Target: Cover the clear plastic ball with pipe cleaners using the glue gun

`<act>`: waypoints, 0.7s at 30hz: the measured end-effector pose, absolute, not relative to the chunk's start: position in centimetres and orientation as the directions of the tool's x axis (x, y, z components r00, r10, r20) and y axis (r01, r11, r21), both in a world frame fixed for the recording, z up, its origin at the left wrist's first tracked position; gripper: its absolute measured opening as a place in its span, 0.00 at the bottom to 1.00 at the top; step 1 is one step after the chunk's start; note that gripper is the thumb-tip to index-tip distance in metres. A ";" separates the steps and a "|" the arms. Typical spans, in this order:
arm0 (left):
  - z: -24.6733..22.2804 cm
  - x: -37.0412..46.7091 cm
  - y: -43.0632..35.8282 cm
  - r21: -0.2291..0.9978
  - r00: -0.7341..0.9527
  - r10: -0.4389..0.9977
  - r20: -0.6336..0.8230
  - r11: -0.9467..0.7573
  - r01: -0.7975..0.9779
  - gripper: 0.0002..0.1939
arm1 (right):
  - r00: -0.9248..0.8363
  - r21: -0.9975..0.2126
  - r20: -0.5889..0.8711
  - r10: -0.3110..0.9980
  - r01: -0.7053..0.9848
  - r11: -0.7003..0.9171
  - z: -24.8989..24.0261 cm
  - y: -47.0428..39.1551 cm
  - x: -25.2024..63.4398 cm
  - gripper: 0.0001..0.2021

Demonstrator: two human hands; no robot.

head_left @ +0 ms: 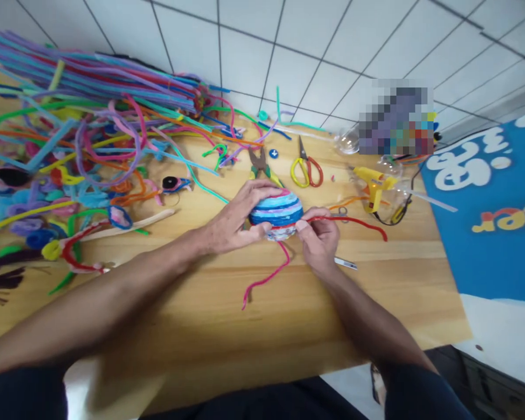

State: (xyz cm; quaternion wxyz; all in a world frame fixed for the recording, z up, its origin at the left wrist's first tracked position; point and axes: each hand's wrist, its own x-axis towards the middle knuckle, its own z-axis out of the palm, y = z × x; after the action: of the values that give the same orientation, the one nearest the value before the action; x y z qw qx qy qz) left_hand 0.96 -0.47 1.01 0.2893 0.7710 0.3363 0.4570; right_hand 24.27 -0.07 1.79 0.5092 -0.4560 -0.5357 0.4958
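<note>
A ball wrapped in blue, light blue, lilac and pink pipe cleaners (282, 207) is held just above the wooden table. My left hand (240, 219) grips it from the left, fingers over the top and thumb on the near side. At its right side, my right hand (318, 236) pinches a red pipe cleaner (363, 221) against the ball; the free end sticks out to the right. Below the ball, a dark pink pipe cleaner (269, 283) trails toward me. Part of the ball is hidden by my left fingers.
Pliers (258, 160) and scissors (305, 166) lie beyond the ball. A yellow glue gun (376, 185) stands right, near clear plastic balls (347, 141). Loose pipe cleaners (109, 146) heap up at left, before a large bundle (105, 81). A blue printed sheet (494, 245) borders the table.
</note>
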 end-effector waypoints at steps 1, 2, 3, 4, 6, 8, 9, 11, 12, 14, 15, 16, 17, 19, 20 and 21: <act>1.0 0.9 -0.4 0.754 0.355 0.780 0.515 -0.610 0.245 0.31 | -0.082 -0.996 0.085 0.993 -0.029 0.083 1.9 0.0 24.1 0.15; 1.0 0.8 -0.2 0.765 0.353 0.784 0.511 -0.602 0.229 0.32 | -0.099 -0.996 0.081 0.992 -0.044 0.077 2.0 0.1 24.0 0.15; 1.0 0.8 0.0 0.784 0.357 0.791 0.498 -0.586 0.205 0.33 | -0.113 -0.995 0.086 0.990 -0.059 0.079 2.1 0.3 23.9 0.15; 1.2 0.7 0.2 0.809 0.363 0.803 0.472 -0.558 0.183 0.33 | -0.128 -0.994 0.094 0.987 -0.074 0.085 2.3 0.4 23.8 0.14; 2.0 0.5 0.8 0.871 0.360 0.853 0.377 -0.459 0.175 0.33 | -0.151 -0.991 0.107 0.983 -0.100 0.092 2.6 0.8 23.6 0.14; 3.0 0.4 1.3 0.892 0.356 0.894 0.273 -0.374 0.253 0.32 | -0.165 -0.989 0.113 0.980 -0.113 0.095 2.8 1.2 23.3 0.13; 3.5 0.4 1.5 0.888 0.358 0.902 0.243 -0.355 0.292 0.32 | -0.166 -0.989 0.118 0.979 -0.112 0.100 2.9 1.4 23.2 0.13; 4.5 0.6 1.7 0.883 0.344 0.918 0.199 -0.320 0.344 0.32 | -0.168 -0.989 0.119 0.979 -0.107 0.102 3.0 1.8 23.1 0.13; 4.8 0.8 1.7 0.881 0.323 0.928 0.185 -0.303 0.365 0.31 | -0.174 -0.990 0.115 0.978 -0.103 0.098 3.1 1.9 23.0 0.13; 5.1 1.4 1.3 0.880 0.258 0.950 0.174 -0.268 0.392 0.31 | -0.198 -0.992 0.101 0.975 -0.089 0.085 3.1 2.2 22.9 0.14; 5.0 1.7 1.0 0.884 0.224 0.961 0.164 -0.245 0.399 0.31 | -0.209 -0.994 0.094 0.973 -0.080 0.079 3.2 2.2 22.9 0.14; 4.9 2.1 0.7 0.892 0.195 0.968 0.158 -0.224 0.393 0.31 | -0.217 -0.995 0.089 0.972 -0.072 0.075 3.2 2.3 22.9 0.14; 4.6 2.4 0.4 0.897 0.172 0.972 0.161 -0.217 0.386 0.31 | -0.224 -0.995 0.087 0.971 -0.066 0.074 3.3 2.3 22.9 0.14; 4.1 2.9 -0.1 0.894 0.133 0.971 0.198 -0.235 0.381 0.35 | -0.236 -0.995 0.087 0.968 -0.067 0.073 3.5 2.4 23.0 0.14; 3.8 3.0 -0.2 0.888 0.120 0.968 0.221 -0.251 0.384 0.37 | -0.241 -0.995 0.086 0.967 -0.073 0.071 3.5 2.3 23.0 0.14; 3.5 3.1 -0.3 0.881 0.112 0.965 0.238 -0.263 0.393 0.37 | -0.244 -0.994 0.085 0.966 -0.081 0.067 3.6 2.3 23.1 0.14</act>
State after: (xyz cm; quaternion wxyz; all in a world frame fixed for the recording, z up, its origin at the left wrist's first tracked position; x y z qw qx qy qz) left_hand 3.14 -0.31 3.49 0.3317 0.6679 0.5082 0.4308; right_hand 23.06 2.28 3.57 0.4703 -0.3962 -0.5588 0.5564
